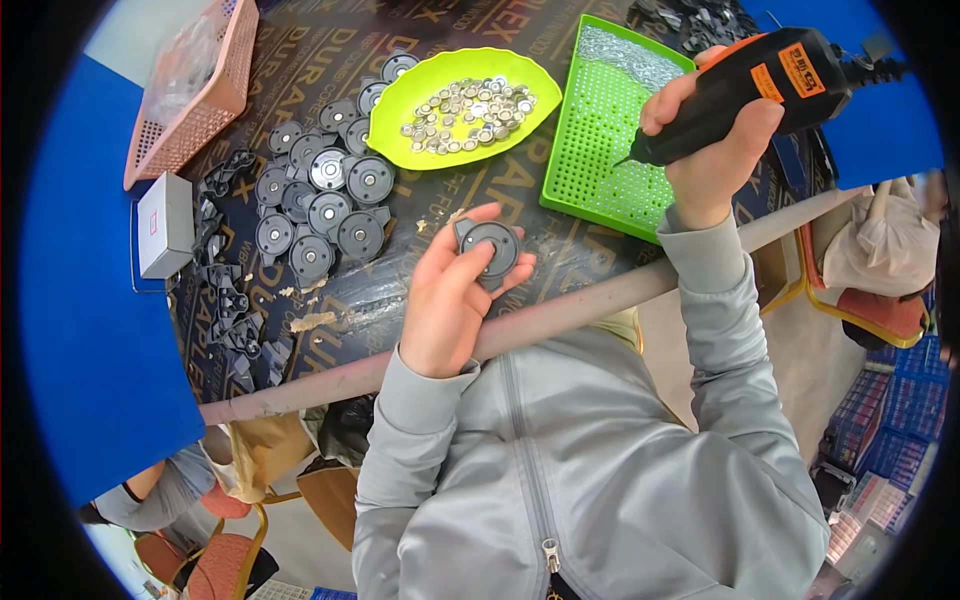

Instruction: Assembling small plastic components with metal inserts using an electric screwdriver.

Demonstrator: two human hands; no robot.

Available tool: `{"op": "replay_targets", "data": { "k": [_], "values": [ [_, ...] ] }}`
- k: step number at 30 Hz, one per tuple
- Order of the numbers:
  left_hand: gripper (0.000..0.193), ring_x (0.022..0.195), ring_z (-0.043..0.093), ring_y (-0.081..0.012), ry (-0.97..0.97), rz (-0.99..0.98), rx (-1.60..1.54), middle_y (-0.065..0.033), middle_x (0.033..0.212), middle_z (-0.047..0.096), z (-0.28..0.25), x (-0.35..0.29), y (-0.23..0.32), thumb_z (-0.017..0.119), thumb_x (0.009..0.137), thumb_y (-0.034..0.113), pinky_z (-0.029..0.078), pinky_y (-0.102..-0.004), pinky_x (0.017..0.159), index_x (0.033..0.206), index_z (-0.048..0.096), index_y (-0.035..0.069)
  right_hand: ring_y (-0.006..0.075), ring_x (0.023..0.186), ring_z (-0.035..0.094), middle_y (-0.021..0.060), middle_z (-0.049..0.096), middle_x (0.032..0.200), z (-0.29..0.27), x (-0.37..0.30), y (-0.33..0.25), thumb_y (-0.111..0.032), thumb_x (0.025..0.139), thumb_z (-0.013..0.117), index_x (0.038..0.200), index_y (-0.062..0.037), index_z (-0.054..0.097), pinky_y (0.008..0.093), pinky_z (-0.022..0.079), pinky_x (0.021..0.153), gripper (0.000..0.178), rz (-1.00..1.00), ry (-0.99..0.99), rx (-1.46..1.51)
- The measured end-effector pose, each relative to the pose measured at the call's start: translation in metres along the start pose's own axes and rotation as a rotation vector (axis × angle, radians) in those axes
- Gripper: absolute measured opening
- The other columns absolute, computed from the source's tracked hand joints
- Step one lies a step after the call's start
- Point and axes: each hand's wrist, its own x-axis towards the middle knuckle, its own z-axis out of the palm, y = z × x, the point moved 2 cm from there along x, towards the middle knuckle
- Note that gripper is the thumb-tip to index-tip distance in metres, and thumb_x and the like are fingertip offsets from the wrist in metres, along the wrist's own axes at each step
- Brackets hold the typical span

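- i take the step in hand to be readying one disc [507,247] for the driver [740,100]; the bit is well apart from it.
- the disc sits near the middle of my view, face up, clamped in the left hand [443,300], thumb pressed on its face, fingers curled beneath.
- at 2 o'clock the right hand [720,165] has its fingers wrapped around the driver, bit pointing toward 8, above the green basket [552,172]; i cannot tell how high.
- to my mind, the next move calls for a firm left grip and the bit squared to the disc.
- at 12, the bowl [525,72] holds metal caps [495,108]; at 1, the basket holds silvery bits [640,60] too small for me to name.
- at 10, a pile of discs [328,212]; beyond it, a pink basket [195,125] with a clear bag [185,60].
- at 9, dark clips [228,300] and a white box [166,228].
- the printed dark table [575,262] ends in a pale rail [570,300].
- off the table, i see another person's sleeve [170,490] at 8, a pale bag [880,245] at 3 and blue packs [905,420] near 4.
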Motion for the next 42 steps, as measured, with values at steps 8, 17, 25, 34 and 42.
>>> {"op": "replay_targets", "data": {
  "k": [8, 17, 25, 34, 42],
  "values": [
    [0.033, 0.087, 0.058, -0.0242, -0.023, -0.002, 0.119, -0.0202, 0.103, 0.053, 0.003, -0.001, -0.002, 0.044, 0.083, 0.002, 0.049, -0.0324, 0.079, 0.114, 0.041, -0.006, 0.0171, 0.044, 0.045, 0.0093, 0.048, 0.054, -0.004, -0.001, 0.004, -0.068, 0.075, 0.037, 0.095, -0.0049, 0.042, 0.0262, 0.038, 0.044, 0.066, 0.032, 0.010, -0.010],
    [0.027, 0.085, 0.059, -0.0241, -0.018, -0.012, 0.123, -0.0179, 0.102, 0.054, -0.001, -0.001, -0.005, 0.047, 0.083, 0.003, 0.050, -0.0332, 0.078, 0.109, 0.044, -0.003, 0.0180, 0.047, 0.043, 0.0082, 0.046, 0.056, 0.006, -0.001, -0.016, -0.073, 0.071, 0.034, 0.107, -0.0019, 0.040, 0.0296, 0.037, 0.048, 0.080, 0.032, 0.051, -0.004],
    [0.020, 0.082, 0.058, -0.0168, -0.035, 0.022, 0.116, -0.0095, 0.092, 0.055, 0.001, 0.001, -0.007, 0.044, 0.083, -0.002, 0.051, -0.0284, 0.076, 0.104, 0.045, -0.002, 0.0149, 0.046, 0.040, 0.0049, 0.047, 0.063, 0.037, -0.024, -0.054, -0.081, 0.061, 0.036, 0.114, -0.0076, 0.041, 0.0284, 0.034, 0.046, 0.091, -0.002, -0.248, 0.489],
    [0.020, 0.080, 0.058, -0.0157, -0.010, 0.032, 0.082, -0.0096, 0.091, 0.055, 0.000, -0.001, -0.007, 0.044, 0.083, -0.003, 0.051, -0.0269, 0.074, 0.103, 0.045, -0.003, 0.0165, 0.044, 0.042, 0.0067, 0.048, 0.060, 0.055, -0.040, -0.045, -0.080, 0.060, 0.040, 0.112, -0.0077, 0.037, 0.0302, 0.036, 0.044, 0.089, 0.011, -0.259, 0.501],
    [0.020, 0.079, 0.058, -0.0156, -0.013, 0.029, 0.090, -0.0097, 0.090, 0.055, 0.000, -0.001, -0.007, 0.044, 0.083, -0.003, 0.051, -0.0259, 0.073, 0.103, 0.045, -0.003, 0.0176, 0.044, 0.044, 0.0078, 0.048, 0.060, 0.053, -0.042, -0.038, -0.080, 0.060, 0.041, 0.112, -0.0079, 0.035, 0.0311, 0.038, 0.043, 0.089, 0.008, -0.332, 0.486]
  ]
}}
